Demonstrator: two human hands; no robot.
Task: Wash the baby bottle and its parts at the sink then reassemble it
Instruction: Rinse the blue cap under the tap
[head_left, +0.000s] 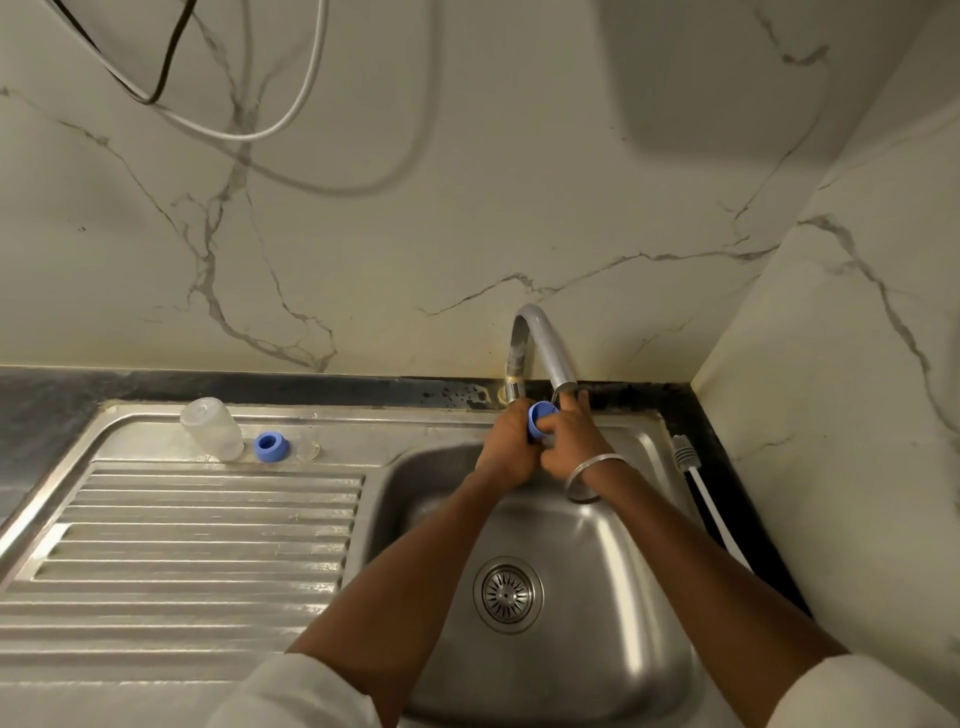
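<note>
Forearms (415, 571) meet mid-frame: left hand (506, 441) and right hand (569, 439) grip blue cap (540, 415); wet, it may slip into sink (623, 545).

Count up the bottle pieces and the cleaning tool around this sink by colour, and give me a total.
Blue: 2, the blue ring on the drainboard and the blue cap held by the left hand and right hand.
Clear: 2, the bottle and a small clear piece beside the ring.
White: 1, the brush on the counter.
Total: 5
</note>
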